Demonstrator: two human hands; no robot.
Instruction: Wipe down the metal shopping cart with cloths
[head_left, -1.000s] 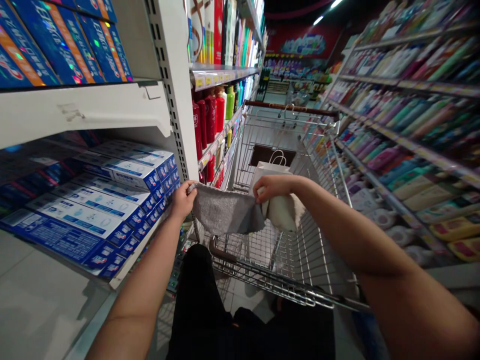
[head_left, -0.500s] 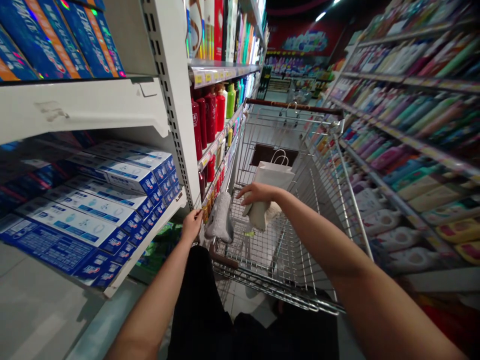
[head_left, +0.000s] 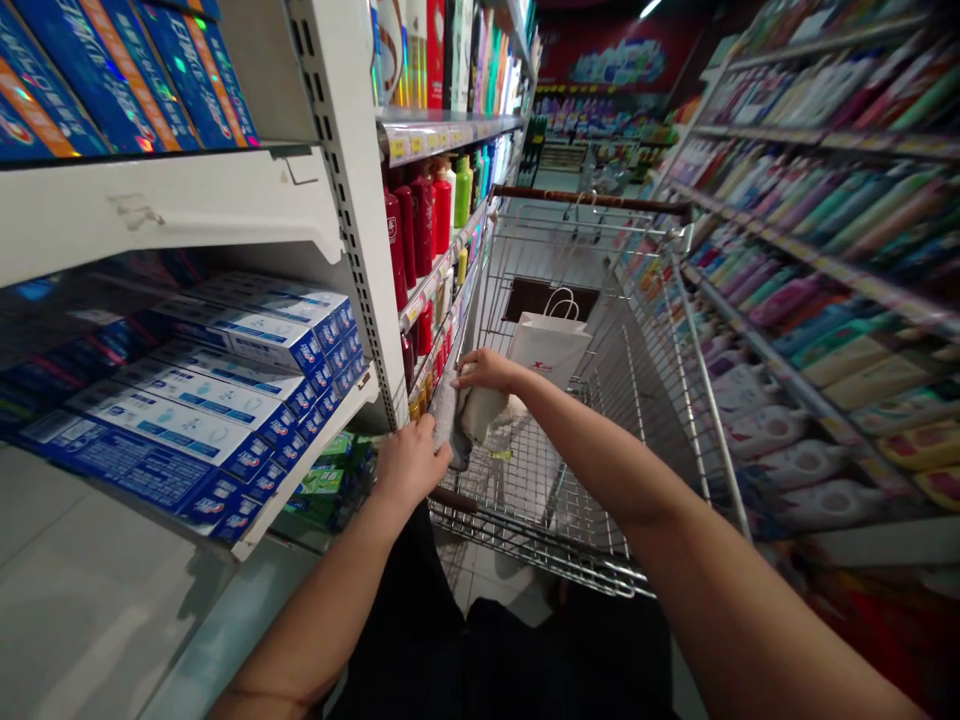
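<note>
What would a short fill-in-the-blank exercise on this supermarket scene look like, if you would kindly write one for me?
The cloth between the left hand and the right hand is ____ in colour.
The paper bag standing in the shopping cart is ____ in colour.
The blue-and-white boxes sit on the shelf at the person's ____ side.

Missing words: grey; white; left.

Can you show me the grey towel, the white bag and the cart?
grey towel (head_left: 444, 420), head view, on its middle
white bag (head_left: 549, 352), head view, on its front side
cart (head_left: 592, 200), head view, on the brown bar at its far end
</note>
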